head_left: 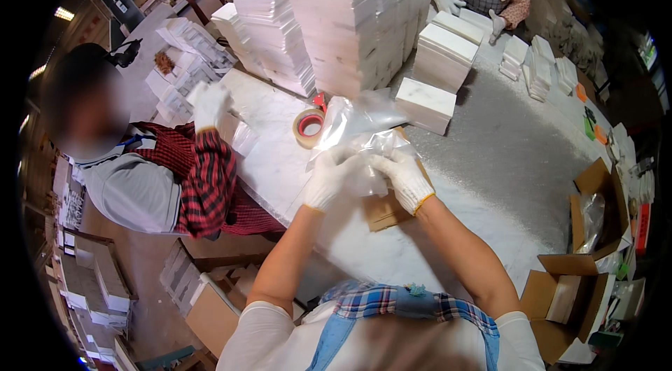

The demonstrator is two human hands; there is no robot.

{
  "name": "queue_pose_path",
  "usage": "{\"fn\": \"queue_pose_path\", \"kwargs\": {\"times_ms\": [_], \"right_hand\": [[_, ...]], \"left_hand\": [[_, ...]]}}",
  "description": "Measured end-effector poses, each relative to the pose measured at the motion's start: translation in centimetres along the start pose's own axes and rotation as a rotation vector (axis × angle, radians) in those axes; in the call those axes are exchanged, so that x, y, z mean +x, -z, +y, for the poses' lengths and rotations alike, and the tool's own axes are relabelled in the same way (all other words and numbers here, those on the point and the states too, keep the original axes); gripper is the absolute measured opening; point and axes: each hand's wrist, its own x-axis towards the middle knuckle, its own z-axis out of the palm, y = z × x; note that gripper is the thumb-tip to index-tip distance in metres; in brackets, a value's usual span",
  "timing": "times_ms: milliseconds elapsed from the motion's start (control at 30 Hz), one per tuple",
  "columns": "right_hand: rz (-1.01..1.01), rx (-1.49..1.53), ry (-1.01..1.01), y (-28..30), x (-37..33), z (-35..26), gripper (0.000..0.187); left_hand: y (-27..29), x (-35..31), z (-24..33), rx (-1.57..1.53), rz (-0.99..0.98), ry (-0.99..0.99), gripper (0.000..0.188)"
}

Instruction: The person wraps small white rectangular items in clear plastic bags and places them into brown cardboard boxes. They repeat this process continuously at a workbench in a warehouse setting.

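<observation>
My left hand (329,178) and my right hand (404,176), both in white knit gloves, pinch a clear plastic bag (358,120) between them over the table. Its loose, shiny film spreads away from me past my fingers. Under my right hand lies a piece of brown cardboard (386,213), partly covered by the film and glove. A tape roll with a red core (309,127) and a red tape dispenser part (320,100) sit just left of the bag. Whatever may be inside the bag is hard to make out.
Tall stacks of white stone tiles (329,28) rise behind the bag, with shorter stacks (427,103) to the right. A co-worker's gloved hand (210,103) is at left; another co-worker's hands (448,3) handle tiles opposite. Cardboard boxes (568,315) stand at right.
</observation>
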Motion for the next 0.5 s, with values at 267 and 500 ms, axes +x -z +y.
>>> {"fn": "queue_pose_path", "kwargs": {"times_ms": [267, 500], "right_hand": [[0.229, -0.029, 0.177, 1.2, -0.3, -1.2, 0.037], [0.344, -0.027, 0.201, 4.1, 0.7, -0.1, 0.031]], "left_hand": [[-0.3, 1.2, -1.5, 0.074, 0.155, 0.007, 0.027], [1.6, 3.4, -3.8, -0.284, 0.235, -0.037, 0.023]]}}
